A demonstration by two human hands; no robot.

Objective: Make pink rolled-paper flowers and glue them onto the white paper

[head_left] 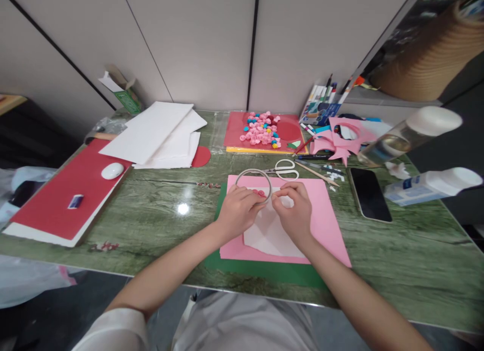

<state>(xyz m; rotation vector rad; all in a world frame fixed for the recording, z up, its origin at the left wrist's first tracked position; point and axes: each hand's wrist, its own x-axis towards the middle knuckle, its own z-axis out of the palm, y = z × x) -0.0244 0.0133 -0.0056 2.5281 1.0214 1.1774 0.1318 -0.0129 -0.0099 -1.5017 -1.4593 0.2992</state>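
A thin ring [270,185] sits in the left hand's [238,210] grip above a pink sheet [328,225]; the right hand [297,214] is pinched, whether around anything I cannot tell. Beyond, a blue-and-white box [320,113] holds pens [332,95]; a green carton [129,102] gapes.

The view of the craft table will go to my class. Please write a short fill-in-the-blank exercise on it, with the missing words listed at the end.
1. The grey ring is held in the person's ____ hand.
2. The handles of the scissors are ____ in colour.
3. The white paper lies directly on a larger ____ sheet.
4. In the picture, the phone lies to the ____ of the scissors.

Missing words: left; white; pink; right.
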